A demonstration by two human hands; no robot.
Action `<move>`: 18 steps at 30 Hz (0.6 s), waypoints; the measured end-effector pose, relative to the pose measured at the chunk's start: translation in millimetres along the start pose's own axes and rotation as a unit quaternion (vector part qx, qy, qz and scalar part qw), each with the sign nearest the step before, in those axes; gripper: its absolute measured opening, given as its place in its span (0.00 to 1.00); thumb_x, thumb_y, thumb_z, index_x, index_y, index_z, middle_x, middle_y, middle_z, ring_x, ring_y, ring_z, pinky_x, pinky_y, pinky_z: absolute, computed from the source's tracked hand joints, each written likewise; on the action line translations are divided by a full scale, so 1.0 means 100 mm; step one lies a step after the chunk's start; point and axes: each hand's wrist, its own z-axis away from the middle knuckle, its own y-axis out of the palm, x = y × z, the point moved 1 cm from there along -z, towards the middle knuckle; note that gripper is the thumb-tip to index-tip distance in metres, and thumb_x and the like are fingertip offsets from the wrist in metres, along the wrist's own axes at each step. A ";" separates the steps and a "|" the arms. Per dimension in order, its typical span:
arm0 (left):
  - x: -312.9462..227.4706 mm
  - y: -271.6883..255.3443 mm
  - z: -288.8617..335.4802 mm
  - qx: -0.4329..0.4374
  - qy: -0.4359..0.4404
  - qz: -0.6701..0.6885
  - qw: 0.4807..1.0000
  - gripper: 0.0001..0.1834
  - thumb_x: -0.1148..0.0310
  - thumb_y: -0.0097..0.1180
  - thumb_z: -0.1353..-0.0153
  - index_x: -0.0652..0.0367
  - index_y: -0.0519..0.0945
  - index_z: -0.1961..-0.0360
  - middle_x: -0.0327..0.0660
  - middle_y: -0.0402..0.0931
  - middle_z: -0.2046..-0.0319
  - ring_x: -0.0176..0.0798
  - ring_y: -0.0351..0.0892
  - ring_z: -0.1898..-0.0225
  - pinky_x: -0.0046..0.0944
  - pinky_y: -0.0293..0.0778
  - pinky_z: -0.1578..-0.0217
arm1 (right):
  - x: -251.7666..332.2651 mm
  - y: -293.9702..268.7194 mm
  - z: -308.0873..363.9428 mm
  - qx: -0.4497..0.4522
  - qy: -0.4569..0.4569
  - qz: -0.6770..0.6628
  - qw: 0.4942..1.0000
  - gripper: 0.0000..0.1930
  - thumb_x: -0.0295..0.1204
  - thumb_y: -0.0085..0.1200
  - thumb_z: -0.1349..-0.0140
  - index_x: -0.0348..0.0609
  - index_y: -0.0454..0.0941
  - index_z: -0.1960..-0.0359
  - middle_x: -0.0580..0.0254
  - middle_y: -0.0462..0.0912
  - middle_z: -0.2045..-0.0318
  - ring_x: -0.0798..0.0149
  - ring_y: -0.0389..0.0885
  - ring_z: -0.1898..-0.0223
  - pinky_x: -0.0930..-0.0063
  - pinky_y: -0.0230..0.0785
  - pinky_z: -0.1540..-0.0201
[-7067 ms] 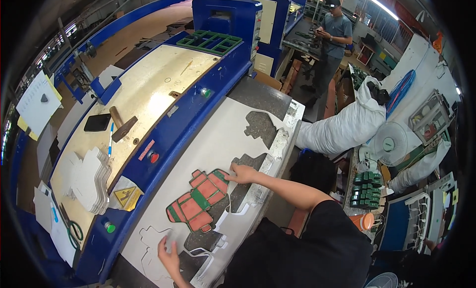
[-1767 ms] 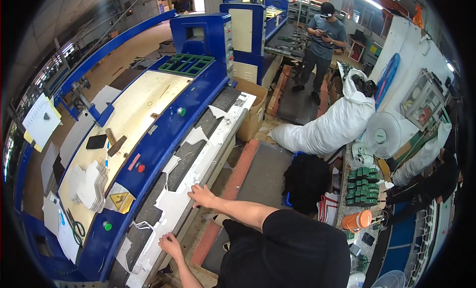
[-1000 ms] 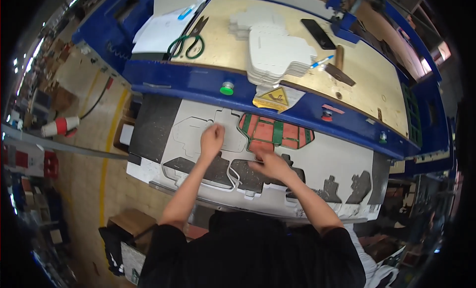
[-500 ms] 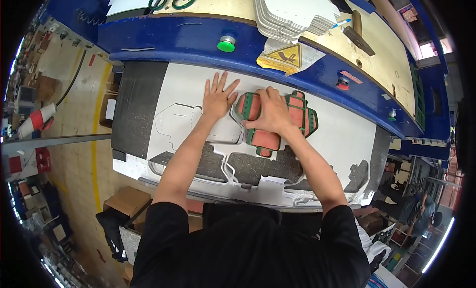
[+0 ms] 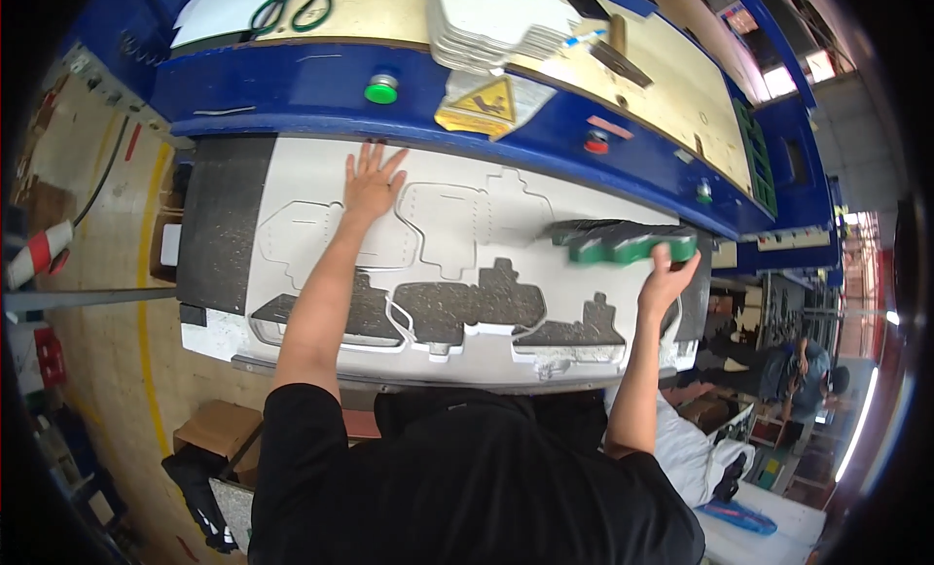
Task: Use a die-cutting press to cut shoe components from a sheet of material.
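My right hand [image 5: 665,281] grips a cutting die [image 5: 623,246] with green sides and a dark edge, raised on edge over the right part of a white sheet [image 5: 311,168]. The die is slightly blurred. My left hand [image 5: 370,190] lies flat with fingers spread near the sheet's far edge, holding nothing. Just right of it, a stepped cut outline [image 5: 443,220] shows in the sheet, and another outline [image 5: 304,232] lies to its left. Along the near side, openings in the sheet bare the dark cutting pad [image 5: 226,205].
A blue machine beam [image 5: 292,90] spans the far side, with a green button [image 5: 380,90], a red button [image 5: 596,142] and a yellow warning sign [image 5: 486,103]. On its top are green-handled scissors [image 5: 309,22], stacked white pieces [image 5: 486,30], a pen [image 5: 586,39] and a hammer [image 5: 621,65].
My right hand has lifted the die off the sheet, carried it right and tipped it on edge, uncovering the cut outline. My left hand stays flat on the sheet. The view has shifted.
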 end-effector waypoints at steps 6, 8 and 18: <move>-0.71 -0.25 0.31 0.088 0.061 0.194 0.975 0.18 0.66 0.53 0.40 0.55 0.80 0.48 0.51 0.72 0.42 0.54 0.68 0.38 0.55 0.62 0.38 | -0.73 -1.17 -0.41 -0.023 0.279 -0.275 0.920 0.25 0.55 0.52 0.38 0.47 0.73 0.52 0.66 0.78 0.65 0.66 0.77 0.67 0.67 0.77 0.60; -1.45 -0.15 0.72 0.005 0.192 0.219 0.957 0.19 0.66 0.53 0.40 0.60 0.78 0.48 0.51 0.74 0.44 0.53 0.69 0.39 0.52 0.61 0.37 | -0.89 -1.31 -0.50 0.030 0.321 -0.298 0.898 0.30 0.59 0.51 0.39 0.47 0.72 0.48 0.63 0.80 0.58 0.62 0.82 0.61 0.67 0.79 0.60; -2.71 0.12 1.14 -0.072 0.082 0.092 0.990 0.19 0.67 0.50 0.38 0.59 0.76 0.46 0.43 0.72 0.45 0.48 0.65 0.38 0.60 0.45 0.31 | -1.88 -1.35 -0.57 0.223 0.704 -0.228 0.634 0.40 0.68 0.46 0.45 0.44 0.71 0.46 0.49 0.78 0.56 0.49 0.81 0.61 0.51 0.79 0.55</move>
